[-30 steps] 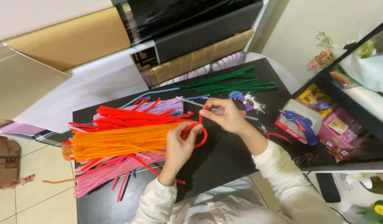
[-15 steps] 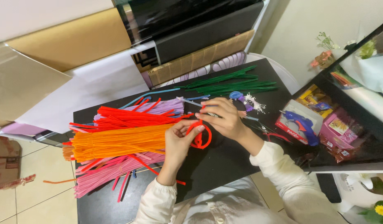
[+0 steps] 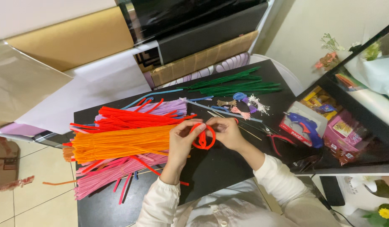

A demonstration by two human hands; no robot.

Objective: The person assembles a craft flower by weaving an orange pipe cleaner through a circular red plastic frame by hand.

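Green stems (image 3: 234,85) at table back; blue glue gun (image 3: 303,125) right; pliers (image 3: 278,139) nearby

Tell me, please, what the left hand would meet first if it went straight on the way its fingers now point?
Probably the right hand: the left hand points rightward across the red loop both hold, fingertips nearly touching. Depth is hard to judge.

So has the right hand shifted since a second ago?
Yes. The right hand came in from near the small flower trims to meet the left hand at the red loop.

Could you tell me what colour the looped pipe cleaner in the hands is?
Red: the looped pipe cleaner shows best in the head view.
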